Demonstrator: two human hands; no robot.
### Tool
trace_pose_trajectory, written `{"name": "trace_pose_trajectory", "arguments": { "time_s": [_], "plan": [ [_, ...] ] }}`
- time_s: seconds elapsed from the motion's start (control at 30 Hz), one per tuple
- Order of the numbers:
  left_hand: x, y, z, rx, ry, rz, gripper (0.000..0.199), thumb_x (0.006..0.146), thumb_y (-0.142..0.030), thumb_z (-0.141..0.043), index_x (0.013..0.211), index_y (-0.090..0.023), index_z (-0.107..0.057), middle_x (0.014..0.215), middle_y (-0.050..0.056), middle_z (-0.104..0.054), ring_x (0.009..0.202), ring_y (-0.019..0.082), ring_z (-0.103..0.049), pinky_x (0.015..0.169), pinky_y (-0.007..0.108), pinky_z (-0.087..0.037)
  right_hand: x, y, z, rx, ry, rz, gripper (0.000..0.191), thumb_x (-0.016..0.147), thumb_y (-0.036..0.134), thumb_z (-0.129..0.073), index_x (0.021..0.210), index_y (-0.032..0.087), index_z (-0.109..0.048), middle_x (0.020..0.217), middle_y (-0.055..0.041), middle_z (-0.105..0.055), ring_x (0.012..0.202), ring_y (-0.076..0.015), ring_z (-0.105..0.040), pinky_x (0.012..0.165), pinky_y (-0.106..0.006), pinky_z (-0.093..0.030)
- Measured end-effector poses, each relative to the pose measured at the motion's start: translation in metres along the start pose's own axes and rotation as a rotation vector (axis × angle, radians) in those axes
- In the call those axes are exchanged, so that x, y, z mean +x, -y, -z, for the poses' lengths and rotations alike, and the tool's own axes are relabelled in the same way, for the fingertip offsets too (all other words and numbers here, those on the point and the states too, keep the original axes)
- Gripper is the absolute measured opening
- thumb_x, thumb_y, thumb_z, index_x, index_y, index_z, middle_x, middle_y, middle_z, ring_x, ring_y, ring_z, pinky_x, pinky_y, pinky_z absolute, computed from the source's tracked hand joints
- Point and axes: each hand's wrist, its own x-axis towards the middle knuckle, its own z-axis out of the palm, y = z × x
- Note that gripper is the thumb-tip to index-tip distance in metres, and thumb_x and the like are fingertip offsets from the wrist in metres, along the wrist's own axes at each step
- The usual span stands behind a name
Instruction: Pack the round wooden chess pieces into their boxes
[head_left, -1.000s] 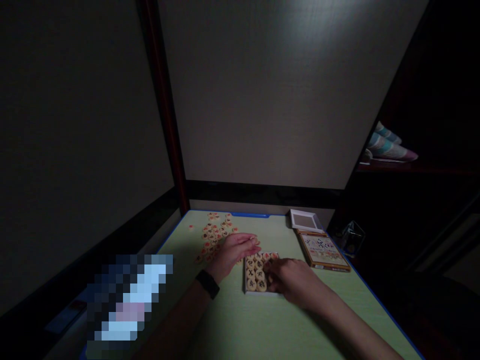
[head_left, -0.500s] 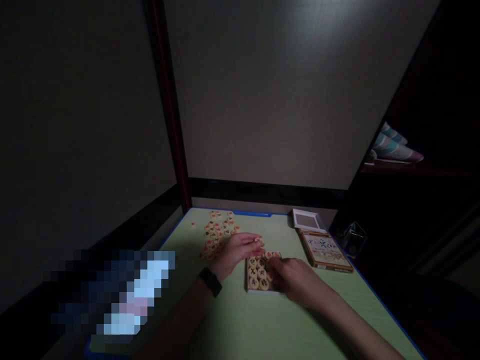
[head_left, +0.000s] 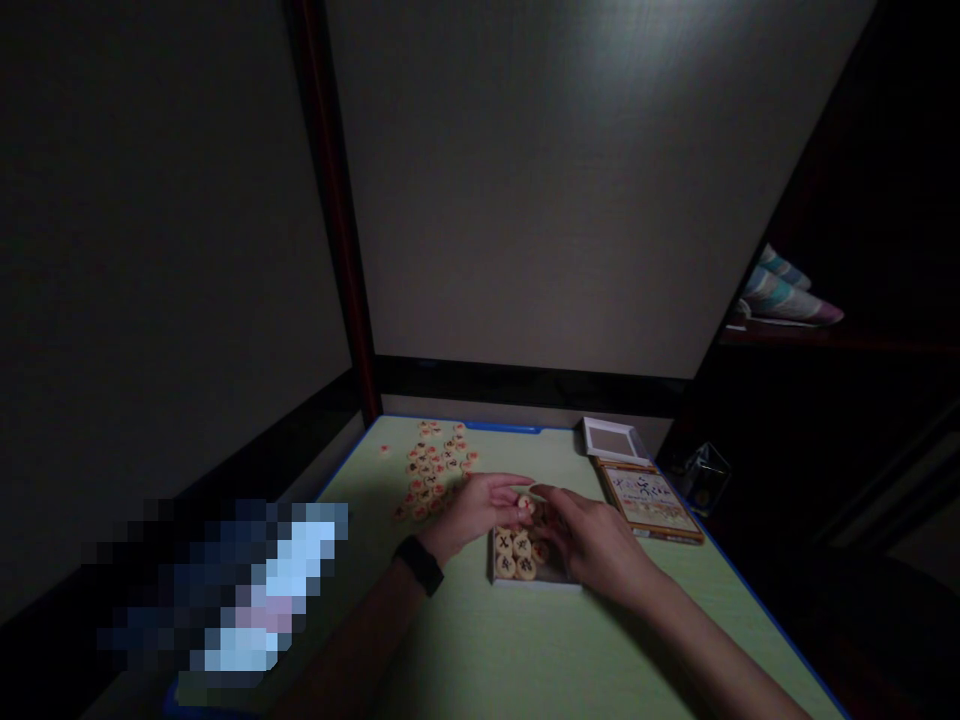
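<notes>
My left hand (head_left: 484, 510), with a black watch on its wrist, is closed around a round xiangqi piece (head_left: 526, 505) with a red character, held above the near box. My right hand (head_left: 596, 540) reaches over the box from the right, its index finger stretched towards my left fingertips and its thumb side apart below. Nothing can be made out in its grip. Beneath both hands lies a shallow open box (head_left: 536, 583) with xiangqi pieces (head_left: 514, 555) in rows, black characters showing at the left. My hands cover its far part.
Loose pieces (head_left: 427, 465) lie scattered on the green table (head_left: 480, 640) at the far left. A printed box (head_left: 652, 505) and a white tray-like lid (head_left: 615, 440) lie along the right edge. A wall (head_left: 525, 200) rises behind the table.
My right hand has shifted from low inside the box up towards my left fingertips. My left hand has turned slightly, and the red-marked piece in it now shows its face.
</notes>
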Motion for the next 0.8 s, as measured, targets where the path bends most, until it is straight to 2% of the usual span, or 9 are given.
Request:
{"name": "trace_pose_trajectory", "arguments": {
  "time_s": [0.07, 0.17, 0.33, 0.5, 0.6, 0.7, 0.8],
  "plan": [
    [-0.001, 0.001, 0.000, 0.064, 0.052, 0.005, 0.060, 0.059, -0.025, -0.086, 0.115, -0.014, -0.069, 0.081, 0.008, -0.073, 0.074, 0.019, -0.069, 0.073, 0.029, -0.053, 0.000, 0.000, 0.000, -0.007, 0.006, 0.038, 0.034, 0.091, 0.024, -0.051, 0.125, 0.023, -0.055, 0.102, -0.0063, -0.068, 0.085, -0.0194, -0.066, 0.068, -0.025, -0.041],
    [-0.003, 0.002, 0.000, 0.117, 0.107, 0.012, 0.059, 0.062, -0.030, -0.085, 0.117, -0.013, -0.068, 0.083, 0.010, -0.074, 0.076, 0.020, -0.069, 0.075, 0.030, -0.052, 0.001, 0.000, -0.001, -0.032, 0.038, 0.068, 0.024, 0.093, 0.026, -0.050, 0.112, 0.021, -0.064, 0.095, -0.0059, -0.067, 0.083, -0.0183, -0.065, 0.069, -0.025, -0.041],
    [-0.003, 0.002, -0.002, 0.079, 0.160, 0.026, 0.060, 0.064, -0.040, -0.083, 0.114, -0.011, -0.068, 0.082, 0.010, -0.074, 0.068, 0.016, -0.067, 0.068, 0.027, -0.050, 0.001, -0.001, 0.003, -0.037, 0.072, 0.084, 0.022, 0.092, 0.026, -0.051, 0.107, 0.019, -0.065, 0.094, -0.0061, -0.068, 0.083, -0.0181, -0.064, 0.071, -0.025, -0.041],
    [0.003, 0.002, 0.000, 0.053, 0.038, 0.032, 0.048, 0.067, -0.043, -0.080, 0.101, -0.010, -0.070, 0.079, 0.009, -0.074, 0.066, 0.015, -0.066, 0.062, 0.024, -0.049, 0.000, 0.002, 0.013, -0.017, 0.184, 0.064, 0.024, 0.087, 0.020, -0.053, 0.108, 0.020, -0.065, 0.101, -0.0071, -0.071, 0.087, -0.0191, -0.065, 0.073, -0.025, -0.040],
    [0.006, 0.002, 0.003, 0.061, -0.045, 0.002, 0.040, 0.068, -0.041, -0.079, 0.094, -0.011, -0.070, 0.076, 0.008, -0.073, 0.065, 0.015, -0.065, 0.058, 0.023, -0.047, 0.000, 0.003, 0.011, -0.053, 0.229, 0.075, 0.019, 0.084, 0.018, -0.055, 0.099, 0.019, -0.067, 0.100, -0.0081, -0.071, 0.087, -0.0193, -0.065, 0.072, -0.025, -0.040],
    [0.006, 0.001, 0.004, 0.067, -0.074, -0.027, 0.035, 0.069, -0.038, -0.078, 0.091, -0.011, -0.071, 0.076, 0.008, -0.073, 0.066, 0.014, -0.065, 0.059, 0.022, -0.046, -0.001, 0.004, 0.005, -0.106, 0.237, 0.094, 0.012, 0.083, 0.019, -0.056, 0.090, 0.019, -0.067, 0.093, -0.0067, -0.071, 0.079, -0.0186, -0.066, 0.066, -0.025, -0.038],
    [0.006, 0.002, 0.004, 0.087, -0.082, -0.045, 0.030, 0.071, -0.035, -0.076, 0.090, -0.012, -0.072, 0.077, 0.008, -0.073, 0.066, 0.014, -0.064, 0.060, 0.023, -0.046, -0.001, 0.004, 0.000, -0.134, 0.236, 0.087, 0.011, 0.084, 0.019, -0.056, 0.090, 0.019, -0.065, 0.090, -0.0061, -0.070, 0.074, -0.0176, -0.066, 0.062, -0.025, -0.036]
  ]
}}
